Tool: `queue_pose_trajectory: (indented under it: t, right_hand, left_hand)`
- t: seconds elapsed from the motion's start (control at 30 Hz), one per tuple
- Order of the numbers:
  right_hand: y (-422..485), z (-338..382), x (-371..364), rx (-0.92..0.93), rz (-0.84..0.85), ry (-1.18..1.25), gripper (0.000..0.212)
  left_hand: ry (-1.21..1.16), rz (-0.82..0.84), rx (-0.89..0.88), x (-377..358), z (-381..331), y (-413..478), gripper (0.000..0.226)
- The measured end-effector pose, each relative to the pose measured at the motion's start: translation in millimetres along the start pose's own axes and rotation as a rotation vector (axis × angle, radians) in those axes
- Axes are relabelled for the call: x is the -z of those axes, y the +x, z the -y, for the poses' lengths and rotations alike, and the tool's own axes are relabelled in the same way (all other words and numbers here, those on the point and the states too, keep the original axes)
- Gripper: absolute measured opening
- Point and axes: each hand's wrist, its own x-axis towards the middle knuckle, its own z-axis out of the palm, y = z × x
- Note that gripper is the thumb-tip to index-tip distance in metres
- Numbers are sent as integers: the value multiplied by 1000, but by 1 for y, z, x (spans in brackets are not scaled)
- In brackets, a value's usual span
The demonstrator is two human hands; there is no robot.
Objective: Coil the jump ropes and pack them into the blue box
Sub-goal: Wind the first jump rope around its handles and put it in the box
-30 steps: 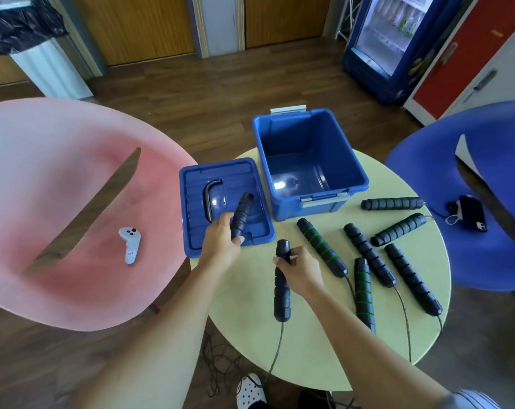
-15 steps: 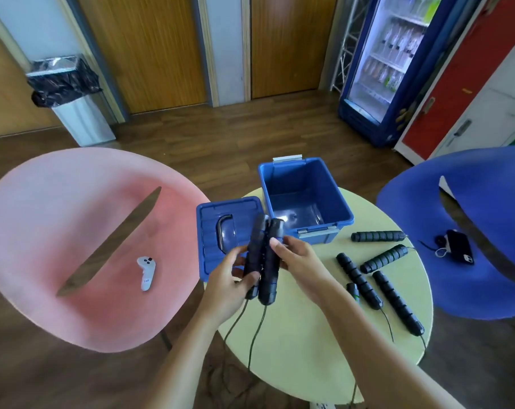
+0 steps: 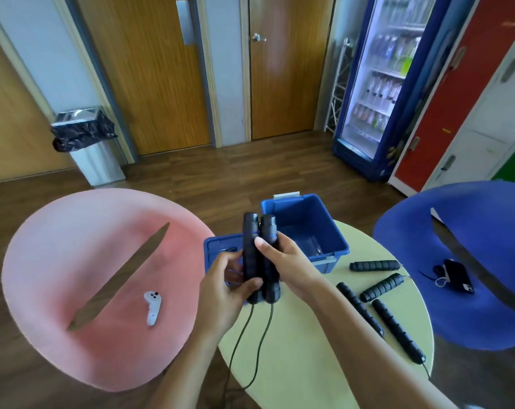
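Above the near edge of the round pale-yellow table (image 3: 303,364), I have both hands raised with one rope's pair of black ribbed foam handles (image 3: 260,258) held upright and side by side. My left hand (image 3: 223,286) wraps its fingers around the lower part of the left handle; my right hand (image 3: 285,261) clasps the right handle, thumb pressed across the front. Both grips are closed firmly on the pair. Two thin black cords (image 3: 250,343) hang from the handle bottoms down past the table edge, uncoiled.

I judge this the start of the first coil: handles gathered, cord slack. Next I'd want one hand to keep the pair together while the other draws up the cord and loops it round, tidy enough to fit.

The open blue plastic box (image 3: 336,231) sits just behind my hands, apparently empty, its blue lid (image 3: 213,249) lying flat beside it on the left. Four more black foam handles (image 3: 380,286) lie on the table to my right, not yet dealt with.
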Motion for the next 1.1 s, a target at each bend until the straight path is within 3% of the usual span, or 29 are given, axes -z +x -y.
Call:
queue_pose_trajectory:
  t: [0.13,0.27,0.33,0.43,0.57,0.77,0.97,1.1]
  right_hand:
    - [1,7,5,15,36,39,9]
    - [1,14,11,-9,112,-13,23]
    - [1,21,14,-12,164,-52,24]
    - [2,33,17,18,239,-98,10]
    - [7,44,22,42,278,-194,21]
    - [14,31,29,33,229,-359,62]
    - [-1,13,28,110,126,-493,69]
    - [-1,14,23,163,125,-467,64]
  left_hand:
    - [-25,17,-24,10,-12,8,35]
    - [-98,-74,-41,27,-37,37,38]
    - [-45,13,-74,31,-57,57,32]
    - [142,243,-118,29,-83,84,23]
    - [321,343,-182,17,-95,97,25]
    - [289,168,-189,12,-96,99,20]
    - [219,-65,-22,24,-85,101,26]
    - [174,-109,134,33,-72,95,31]
